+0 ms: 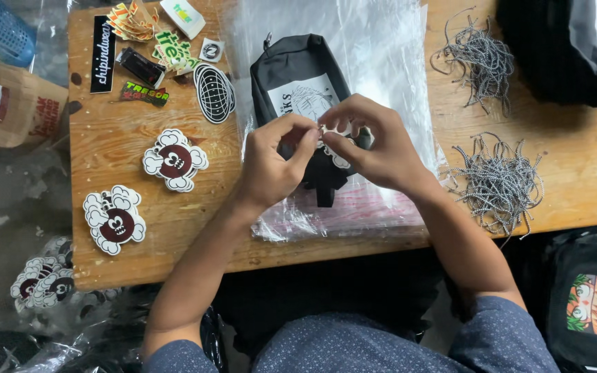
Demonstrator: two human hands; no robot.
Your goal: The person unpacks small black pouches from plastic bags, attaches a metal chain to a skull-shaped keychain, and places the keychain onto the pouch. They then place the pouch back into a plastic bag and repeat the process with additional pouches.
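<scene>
Pinching tag, pouch on plastic bags

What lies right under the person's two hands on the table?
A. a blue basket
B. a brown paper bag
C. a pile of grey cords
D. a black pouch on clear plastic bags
D: both the left hand and right hand meet over the black pouch, which rests on clear plastic bags; the grey cords lie off to the side.
</scene>
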